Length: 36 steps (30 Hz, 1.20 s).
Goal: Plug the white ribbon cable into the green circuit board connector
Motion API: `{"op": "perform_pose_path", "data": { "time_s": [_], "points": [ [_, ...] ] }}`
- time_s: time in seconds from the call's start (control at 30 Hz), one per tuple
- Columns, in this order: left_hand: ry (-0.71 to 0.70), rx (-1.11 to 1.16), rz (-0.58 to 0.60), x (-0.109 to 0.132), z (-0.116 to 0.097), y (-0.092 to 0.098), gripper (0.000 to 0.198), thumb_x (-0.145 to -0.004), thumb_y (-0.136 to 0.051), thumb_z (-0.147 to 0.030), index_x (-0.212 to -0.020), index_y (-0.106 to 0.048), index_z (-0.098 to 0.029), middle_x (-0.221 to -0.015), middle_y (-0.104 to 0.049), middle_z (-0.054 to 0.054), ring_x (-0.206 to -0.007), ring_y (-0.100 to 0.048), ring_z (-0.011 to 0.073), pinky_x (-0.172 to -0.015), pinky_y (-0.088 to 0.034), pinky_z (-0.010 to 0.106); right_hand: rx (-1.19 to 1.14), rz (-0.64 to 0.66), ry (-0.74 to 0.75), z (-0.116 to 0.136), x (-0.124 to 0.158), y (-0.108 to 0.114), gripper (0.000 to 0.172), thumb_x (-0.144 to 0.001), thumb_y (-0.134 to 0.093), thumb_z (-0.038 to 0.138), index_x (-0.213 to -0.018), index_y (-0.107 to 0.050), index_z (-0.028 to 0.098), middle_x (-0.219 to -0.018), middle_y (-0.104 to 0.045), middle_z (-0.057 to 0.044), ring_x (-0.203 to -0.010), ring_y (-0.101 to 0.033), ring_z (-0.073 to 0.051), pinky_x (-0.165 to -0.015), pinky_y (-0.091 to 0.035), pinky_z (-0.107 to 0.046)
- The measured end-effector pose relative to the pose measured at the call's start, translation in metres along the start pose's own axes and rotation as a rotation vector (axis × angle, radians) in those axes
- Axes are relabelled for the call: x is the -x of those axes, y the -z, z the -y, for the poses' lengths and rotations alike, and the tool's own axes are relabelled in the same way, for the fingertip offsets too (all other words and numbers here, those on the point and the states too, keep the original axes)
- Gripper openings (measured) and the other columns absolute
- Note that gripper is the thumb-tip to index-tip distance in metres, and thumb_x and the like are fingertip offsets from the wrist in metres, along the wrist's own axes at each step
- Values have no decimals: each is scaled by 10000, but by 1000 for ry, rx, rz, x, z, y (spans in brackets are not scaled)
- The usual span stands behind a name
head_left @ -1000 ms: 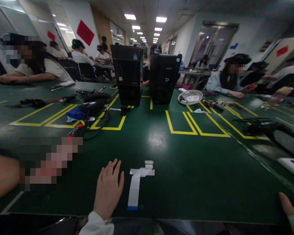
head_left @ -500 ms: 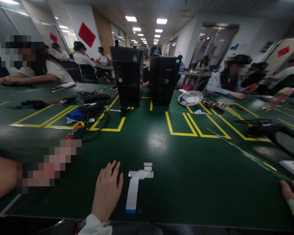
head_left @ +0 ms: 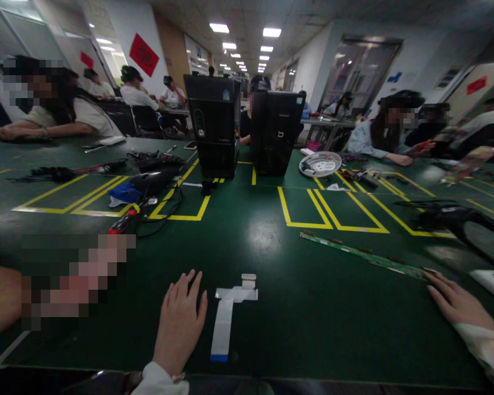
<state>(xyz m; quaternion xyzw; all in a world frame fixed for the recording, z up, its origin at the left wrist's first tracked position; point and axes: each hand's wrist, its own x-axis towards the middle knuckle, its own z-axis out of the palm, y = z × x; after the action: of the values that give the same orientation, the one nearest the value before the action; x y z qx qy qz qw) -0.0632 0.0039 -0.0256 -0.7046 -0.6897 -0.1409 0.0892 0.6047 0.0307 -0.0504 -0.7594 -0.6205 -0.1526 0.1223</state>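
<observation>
My left hand (head_left: pixel 181 318) rests palm down on the green table, fingers stretched out, holding nothing. Just right of it lies a white flat ribbon cable (head_left: pixel 222 329) with a blue end and a crosswise strip at the top. On the right, my right hand (head_left: pixel 463 303) has its fingers over the near right end of a long, narrow green circuit board (head_left: pixel 362 257). The board slants away to the upper left over the tabletop. That end is partly covered by my fingertips, and my thumb shows below it.
Two black computer towers (head_left: pixel 214 129) stand at the back. A white round grille (head_left: pixel 320 164), a dark cable bundle (head_left: pixel 156 181) and yellow tape outlines (head_left: pixel 308 226) are on the table (head_left: pixel 296 329). At left, a co-worker's blurred-out hand (head_left: pixel 78 285) is near a red-and-black screwdriver handle (head_left: pixel 122 221).
My right hand has come left and further into view, carrying the circuit board, which shifted left and now lies at a flatter angle. My left hand and the ribbon cable stay put.
</observation>
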Motion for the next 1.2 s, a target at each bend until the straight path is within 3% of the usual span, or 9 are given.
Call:
{"op": "perform_pose_path", "data": {
  "time_s": [0.1, 0.23, 0.4, 0.6, 0.73, 0.87, 1.0, 1.13, 1.2],
  "points": [
    [2, 6, -4, 0, 0, -1, 484, -926, -331, -349, -1305, -523, -117, -1342, -527, 143, -1273, -447, 297, -1053, -356, 481, -100, 137, 42, 23, -5, -3, 669, -789, -270, 486, -1232, -562, 79, -1275, -540, -225, -1146, -543, -319, -965, -437, -450],
    [8, 3, 8, -1, -1, 0, 486, -926, -337, -357, -1307, -522, -120, -1339, -528, 145, -1265, -455, 302, -1046, -363, 486, -154, 115, 110, 73, -11, -7, 591, -839, -278, 460, -1229, -562, 119, -1290, -545, -184, -1171, -527, -298, -986, -427, -449],
    [6, 9, 3, -1, -2, 1, 486, -929, -339, -357, -1307, -522, -114, -1343, -524, 147, -1266, -454, 302, -1048, -361, 485, -172, -5, 279, 161, -11, -12, 512, -898, -290, 421, -1244, -550, 146, -1286, -554, -144, -1180, -517, -272, -973, -439, -467],
    [-4, 6, -12, 0, -1, 1, 477, -928, -353, -355, -1297, -530, -111, -1339, -529, 146, -1268, -449, 301, -1049, -361, 485, -205, -34, 427, 270, 5, -1, 531, -948, -289, 463, -1268, -559, 137, -1347, -492, -149, -1224, -437, -293, -1008, -399, -484],
    [-12, 21, -25, 1, 0, -1, 473, -926, -366, -349, -1303, -522, -109, -1340, -529, 148, -1269, -447, 297, -1053, -357, 482, -250, -7, 498, 322, 18, 12, 536, -950, -319, 465, -1305, -538, 128, -1384, -444, -157, -1230, -393, -314, -1016, -388, -494],
    [-10, 36, -27, 1, 0, -2, 476, -925, -373, -350, -1308, -518, -108, -1345, -526, 152, -1277, -437, 300, -1054, -354, 487, -270, 27, 539, 346, 22, 18, 525, -943, -356, 454, -1324, -521, 131, -1391, -431, -155, -1229, -378, -320, -1018, -385, -498],
    [-13, 22, -23, 0, -1, -1, 473, -921, -377, -339, -1305, -522, -105, -1338, -528, 154, -1270, -442, 308, -1051, -352, 490, -263, 35, 541, 349, 21, 19, 489, -942, -377, 426, -1333, -511, 164, -1386, -435, -150, -1235, -391, -313, -1030, -358, -537],
    [-14, 3, -28, 0, -2, 1, 472, -922, -365, -331, -1302, -523, -102, -1334, -529, 153, -1265, -444, 306, -1053, -350, 484, -272, -50, 520, 349, 18, 25, 451, -935, -391, 390, -1299, -540, 170, -1399, -397, -181, -1288, -344, -341, -1020, -334, -598],
    [-12, 3, -23, 1, -1, 1, 473, -924, -359, -336, -1300, -525, -103, -1333, -531, 149, -1264, -446, 303, -1053, -352, 481, -301, -88, 589, 351, 13, 31, 416, -930, -404, 353, -1270, -561, 171, -1429, -356, -176, -1342, -272, -339, -1050, -298, -594]
  ]
}}
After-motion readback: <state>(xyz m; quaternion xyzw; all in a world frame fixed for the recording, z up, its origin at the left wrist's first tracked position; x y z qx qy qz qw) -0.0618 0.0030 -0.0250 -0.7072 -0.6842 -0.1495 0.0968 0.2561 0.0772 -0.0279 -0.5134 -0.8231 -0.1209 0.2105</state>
